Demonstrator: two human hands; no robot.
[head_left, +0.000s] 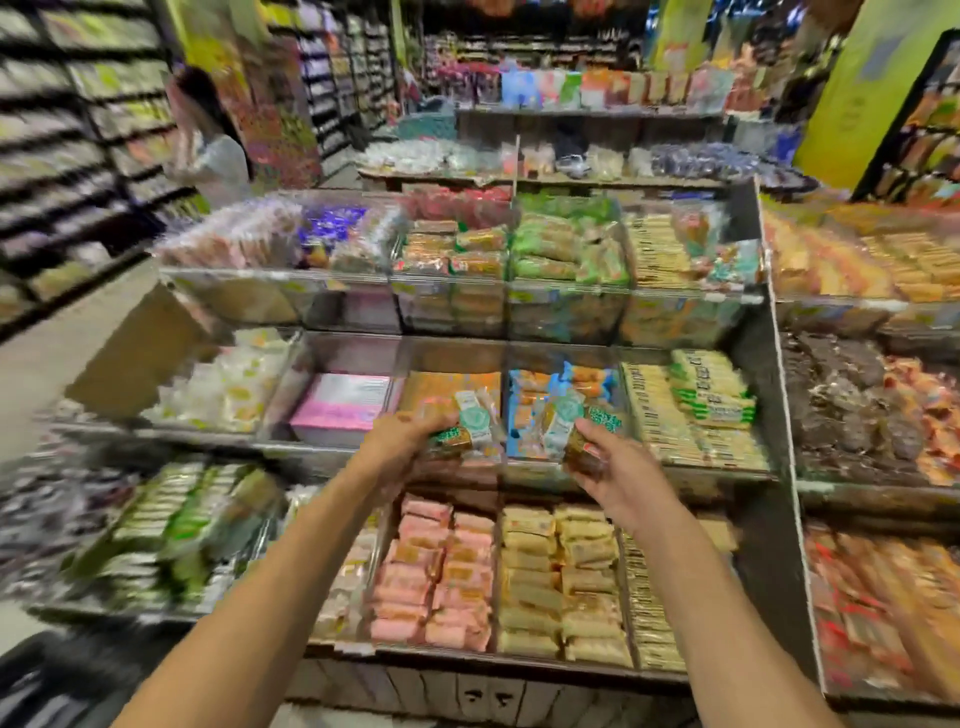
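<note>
- My left hand (410, 447) is closed: the fingers curl round a small bunch of green-labelled packets (470, 423), which stick up and away from my palm.
- My right hand (613, 473) is closed too, fingers and thumb wrapped round a second bunch of packets (563, 423) of the same kind, brown at the held end.
- The two bunches are near each other but apart, both just above the front edge of the middle shelf (291, 444).
- Under my left bunch is a clear compartment of orange packets (441, 387); under my right bunch, one of blue-and-orange packets (530, 384).
- Left of those, a compartment holds a pink box (343, 402), and the next holds white sweets (228, 387).
- To the right lie green-and-white bars (711, 395), stacked in rows.
- On the tier below my wrists, pink packets (441, 571) fill one compartment and yellow packets (561, 571) the one beside it.
- The view is blurred, so I cannot read the labels.
</note>
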